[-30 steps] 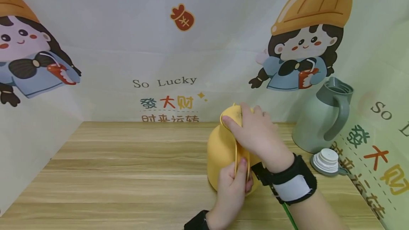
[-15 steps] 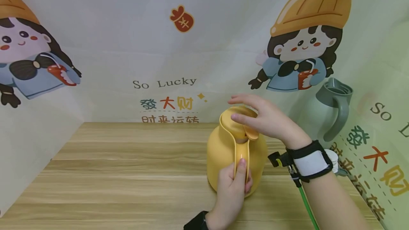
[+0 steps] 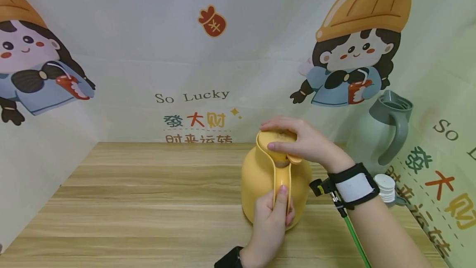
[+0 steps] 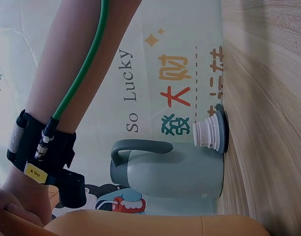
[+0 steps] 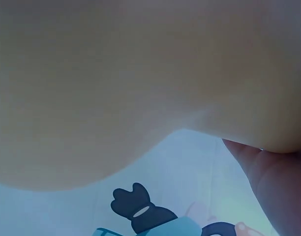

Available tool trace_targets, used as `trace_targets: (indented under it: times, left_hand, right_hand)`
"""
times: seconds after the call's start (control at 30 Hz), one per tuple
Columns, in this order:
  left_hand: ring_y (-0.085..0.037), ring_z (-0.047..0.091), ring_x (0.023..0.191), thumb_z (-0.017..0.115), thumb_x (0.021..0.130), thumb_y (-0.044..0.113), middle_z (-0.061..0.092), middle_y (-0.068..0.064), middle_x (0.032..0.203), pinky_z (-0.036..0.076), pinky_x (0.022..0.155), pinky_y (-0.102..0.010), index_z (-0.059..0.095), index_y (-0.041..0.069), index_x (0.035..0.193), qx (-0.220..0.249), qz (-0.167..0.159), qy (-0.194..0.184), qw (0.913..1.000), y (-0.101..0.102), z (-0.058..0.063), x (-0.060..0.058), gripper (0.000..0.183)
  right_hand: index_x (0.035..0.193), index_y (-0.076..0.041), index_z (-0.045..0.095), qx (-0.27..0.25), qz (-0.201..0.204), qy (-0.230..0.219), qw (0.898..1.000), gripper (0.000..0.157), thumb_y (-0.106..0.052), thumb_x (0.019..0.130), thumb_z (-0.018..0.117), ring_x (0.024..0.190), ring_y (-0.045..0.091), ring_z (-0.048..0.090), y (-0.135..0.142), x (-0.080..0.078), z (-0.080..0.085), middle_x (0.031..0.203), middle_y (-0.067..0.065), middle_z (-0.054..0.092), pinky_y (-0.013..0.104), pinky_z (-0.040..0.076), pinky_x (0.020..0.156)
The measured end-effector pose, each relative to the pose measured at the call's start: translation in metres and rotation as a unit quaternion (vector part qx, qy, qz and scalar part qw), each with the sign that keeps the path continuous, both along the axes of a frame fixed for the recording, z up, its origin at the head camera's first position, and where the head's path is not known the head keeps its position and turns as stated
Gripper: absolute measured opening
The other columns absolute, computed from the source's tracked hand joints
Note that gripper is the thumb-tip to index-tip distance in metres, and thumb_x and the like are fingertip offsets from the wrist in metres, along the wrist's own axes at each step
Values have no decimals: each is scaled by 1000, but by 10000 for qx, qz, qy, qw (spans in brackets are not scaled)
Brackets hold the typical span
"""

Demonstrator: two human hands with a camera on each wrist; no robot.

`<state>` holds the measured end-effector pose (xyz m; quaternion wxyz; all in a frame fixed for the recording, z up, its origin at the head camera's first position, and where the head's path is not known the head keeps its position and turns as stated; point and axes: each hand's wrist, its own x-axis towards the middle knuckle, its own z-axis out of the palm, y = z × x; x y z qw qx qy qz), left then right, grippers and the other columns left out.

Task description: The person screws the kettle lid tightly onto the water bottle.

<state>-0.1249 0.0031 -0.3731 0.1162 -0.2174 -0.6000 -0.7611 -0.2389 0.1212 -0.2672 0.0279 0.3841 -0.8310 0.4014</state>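
Yellow jug (image 3: 257,185): left hand (image 3: 268,220) grips handle (image 3: 282,175); right hand (image 3: 306,140) seemingly grips lid (image 3: 276,137).

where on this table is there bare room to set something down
The broad stretch of wooden table between the yellow jug and the left backdrop is bare, reaching to the back edge. It's crowded right of that jug: the right forearm crosses there, with the gray-green jug and a white-threaded stopper beyond.

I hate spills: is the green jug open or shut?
Open: the green jug has an uncovered mouth; a stopper lies nearby.
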Motion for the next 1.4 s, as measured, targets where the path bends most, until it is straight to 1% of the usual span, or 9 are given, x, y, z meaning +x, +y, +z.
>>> trace_targets:
  times: [0.23,0.4,0.6,0.77,0.9,0.97,1.1,1.23,1.4]
  left_hand:
    - [-9,35,40,36,101,10,39,-13,45,28,39,-18,44,-1,60,-49,22,-28,10000,0,0,-1,44]
    - [-10,35,41,35,101,6,38,-17,45,29,40,-18,43,-3,61,-101,-14,-98,9999,-1,1,-1,42]
    - [-10,35,42,36,101,10,39,-17,46,29,41,-17,44,-3,62,-57,15,-201,9998,-1,0,0,43]
    - [-10,35,42,36,101,9,39,-16,46,29,40,-18,44,-3,61,-22,59,-167,9998,0,1,0,42]
    - [-10,36,42,35,101,6,39,-16,46,30,40,-18,44,-4,61,-80,83,-145,9998,-1,1,0,42]
    - [-10,36,42,36,101,7,39,-16,46,30,41,-18,44,-3,61,-115,121,-172,9997,-1,0,0,42]
    - [-11,36,42,37,101,11,39,-14,46,31,42,-18,45,-2,61,-130,202,-141,9996,-1,1,0,43]
    - [-11,36,41,37,101,13,39,-12,46,31,41,-19,45,-1,61,-57,208,-84,9997,0,1,1,43]
    - [-9,36,42,36,101,6,39,-11,46,31,41,-18,44,-2,61,-97,149,-194,9997,-1,4,1,41]
  right_hand:
    - [117,-21,60,67,-294,75,9995,34,-31,85,66,117,13,42,-1,3,-2,121,-7,54,41,33,98]
    - [116,-18,60,-16,-354,101,9993,33,-30,86,65,118,15,41,-3,4,-3,121,-4,54,44,30,99]
    - [114,-19,62,-34,-556,257,9981,31,-32,85,64,117,16,41,-4,5,-5,120,-3,54,44,30,99]
    - [112,-20,63,-65,-753,377,9964,30,-33,85,64,116,16,41,-6,7,-5,121,-3,54,44,31,98]
    - [110,-18,64,-160,-881,397,9952,29,-32,84,65,116,18,42,-9,9,-5,121,0,54,44,31,98]
    - [110,-16,64,-197,-942,409,9945,29,-30,84,65,115,19,42,-10,10,-5,121,2,54,44,31,97]
    - [109,-15,64,-223,-1147,475,9920,28,-29,84,66,113,19,43,-14,13,-5,119,2,56,44,31,97]
    - [107,-16,65,-279,-1367,539,9888,26,-26,83,66,110,18,44,-17,15,-6,115,-1,58,42,33,94]
    - [107,-17,65,-260,-1674,569,9839,26,-27,83,66,106,17,44,-20,19,-6,113,-3,59,41,34,91]
